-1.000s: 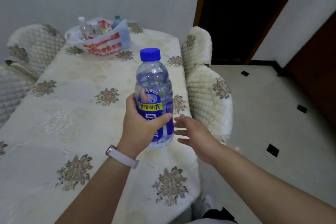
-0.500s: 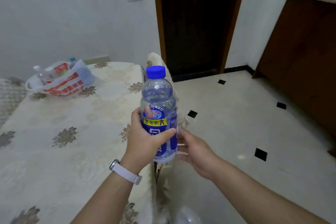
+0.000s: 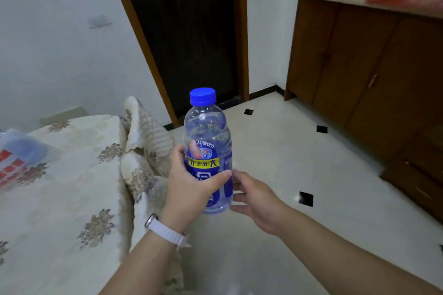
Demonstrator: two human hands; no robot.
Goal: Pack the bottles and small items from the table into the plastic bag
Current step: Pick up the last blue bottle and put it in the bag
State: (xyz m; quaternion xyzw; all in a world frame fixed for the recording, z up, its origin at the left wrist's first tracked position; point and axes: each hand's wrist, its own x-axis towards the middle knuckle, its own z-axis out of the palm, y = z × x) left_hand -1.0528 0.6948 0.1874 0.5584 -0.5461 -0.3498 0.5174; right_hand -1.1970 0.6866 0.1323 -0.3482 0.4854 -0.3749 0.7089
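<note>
bottle (image 3: 207, 151): clear plastic, blue cap (image 3: 202, 96), blue label with a yellow strip. It's upright and up in the air, over the floor (image 3: 287, 163) just past the table's right edge, so not on the table and not in the bag.
left hand (image 3: 189, 189): properly wrapped round the label part. The thumb lies across the front and you can see the fingers through the plastic at the back, so it's a firm hold. There's a pale watch band (image 3: 165, 231) on that wrist.
right hand (image 3: 254, 196): comes in from the right with its fingers pretty much straight. The tips sit against the bottle's lower right side, touching rather than curled round it.
bag (image 3: 16, 158): whitish plastic with red print, lying on the table at the far left edge of the view and half cut off. It's well apart from the bottle, and I can't make out what's inside from here.
table (image 3: 67, 199): cream cloth with brownish flower patches, fills the left side.
chair (image 3: 148, 132): quilted cream cover, tucked in at the table's right side, between the table and the bottle.
background: dark door (image 3: 191, 31) straight ahead, brown cabinet (image 3: 371, 67) on the right with some blurry stuff on top, and a pale tile floor with small black squares.
</note>
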